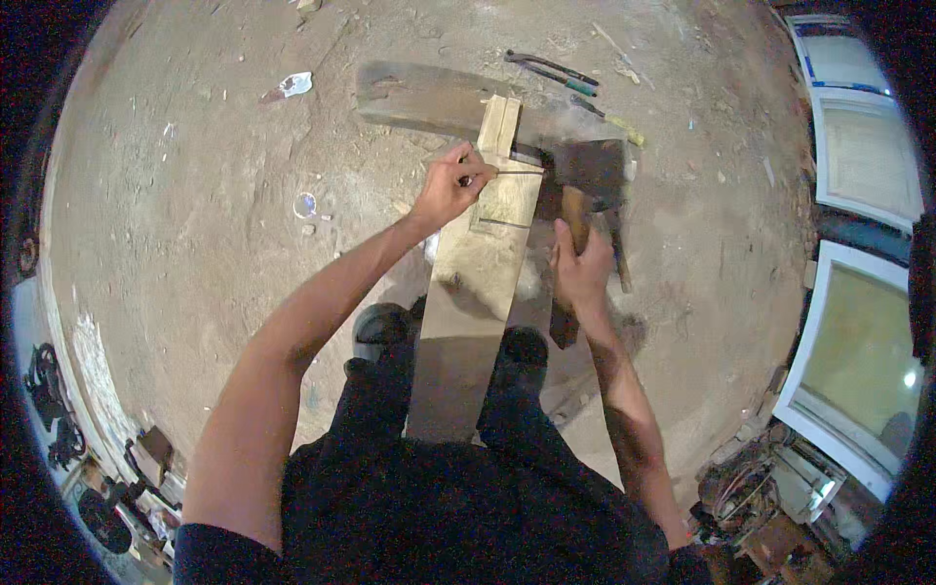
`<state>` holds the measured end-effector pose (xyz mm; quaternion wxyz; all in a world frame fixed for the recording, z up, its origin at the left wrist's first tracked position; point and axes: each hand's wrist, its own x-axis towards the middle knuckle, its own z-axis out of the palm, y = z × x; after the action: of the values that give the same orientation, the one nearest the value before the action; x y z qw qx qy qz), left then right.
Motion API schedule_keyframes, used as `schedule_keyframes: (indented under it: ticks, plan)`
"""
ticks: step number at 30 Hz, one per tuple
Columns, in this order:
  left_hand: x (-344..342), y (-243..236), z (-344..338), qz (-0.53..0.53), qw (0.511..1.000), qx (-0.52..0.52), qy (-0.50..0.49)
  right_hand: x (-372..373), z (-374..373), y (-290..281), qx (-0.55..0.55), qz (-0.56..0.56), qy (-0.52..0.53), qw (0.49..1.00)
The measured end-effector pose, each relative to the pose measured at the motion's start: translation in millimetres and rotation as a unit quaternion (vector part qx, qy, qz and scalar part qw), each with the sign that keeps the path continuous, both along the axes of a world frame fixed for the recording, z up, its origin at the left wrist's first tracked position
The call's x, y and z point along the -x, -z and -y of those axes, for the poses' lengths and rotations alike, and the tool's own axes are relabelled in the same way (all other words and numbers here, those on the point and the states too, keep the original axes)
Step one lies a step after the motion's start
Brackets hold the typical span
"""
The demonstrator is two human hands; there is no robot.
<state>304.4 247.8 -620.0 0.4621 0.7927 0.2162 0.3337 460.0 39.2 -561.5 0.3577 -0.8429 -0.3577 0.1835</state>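
Note:
My left hand point(453, 183) pinches a long, thin dark nail point(517, 173) that lies across the pale wooden board point(468, 283) stretching between my legs. A similar nail point(502, 222) is on the board a little nearer me. A short wooden piece point(499, 122) stands out from the board's far end. My right hand point(582, 258) is closed round the wooden handle of a hammer-like tool point(577, 210), held just right of the board; its dark head is blurred.
Behind the board lies a weathered plank point(409, 93), with pincers point(546, 70) and a yellow-handled tool point(619, 127) on the dirty floor. White-framed panes point(848, 341) line the right edge. Assorted tools and scrap point(765, 502) lie at lower right, more clutter point(107, 512) at lower left.

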Motion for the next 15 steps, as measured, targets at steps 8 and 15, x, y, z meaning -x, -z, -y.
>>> schedule_keyframes:
  ticks: [8,15]
  plan:
    - [-0.9,0.0,-5.9,-0.020,1.000,-0.019,-0.008,2.2,-3.4,13.7,0.130,0.136,-0.081,0.979]
    - [-2.1,6.1,-6.7,-0.017,1.000,-0.020,0.005,8.7,7.2,13.8,0.001,0.077,-0.009,0.997]
